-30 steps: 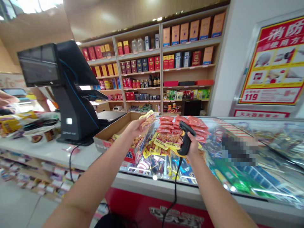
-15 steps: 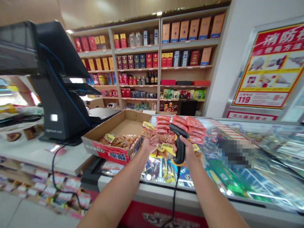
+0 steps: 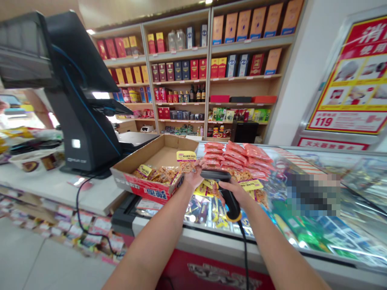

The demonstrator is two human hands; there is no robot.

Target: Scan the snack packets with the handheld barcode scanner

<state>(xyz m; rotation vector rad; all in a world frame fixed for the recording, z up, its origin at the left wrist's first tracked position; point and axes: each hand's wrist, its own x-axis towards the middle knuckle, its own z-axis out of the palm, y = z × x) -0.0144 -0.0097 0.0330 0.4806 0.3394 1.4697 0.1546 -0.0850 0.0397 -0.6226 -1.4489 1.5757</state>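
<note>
My left hand (image 3: 194,177) holds a small snack packet (image 3: 186,161) with a yellow header, at the right edge of an open cardboard box (image 3: 137,186). Inside that box lie several similar packets (image 3: 160,174). In my right hand (image 3: 234,191) is a black barcode scanner (image 3: 227,196) gripped by its handle, its head turned left toward my left hand and the packet. A black cable runs down from the scanner. More yellow-topped packets (image 3: 251,185) lie on the glass counter beneath and beside it. Behind them, red-pink packets (image 3: 238,155) are piled in stacks.
A black point-of-sale terminal (image 3: 81,100) stands on the white counter (image 3: 57,189) at left. The glass display counter (image 3: 302,193) stretches right, with wares under its top. Shelves of boxed bottles (image 3: 178,72) line the back wall. A red sign (image 3: 350,80) hangs at right.
The scanner has tilted from upright to pointing left, closer to my left hand. The packet in my left hand has turned more face-on. The whole view has shifted slightly.
</note>
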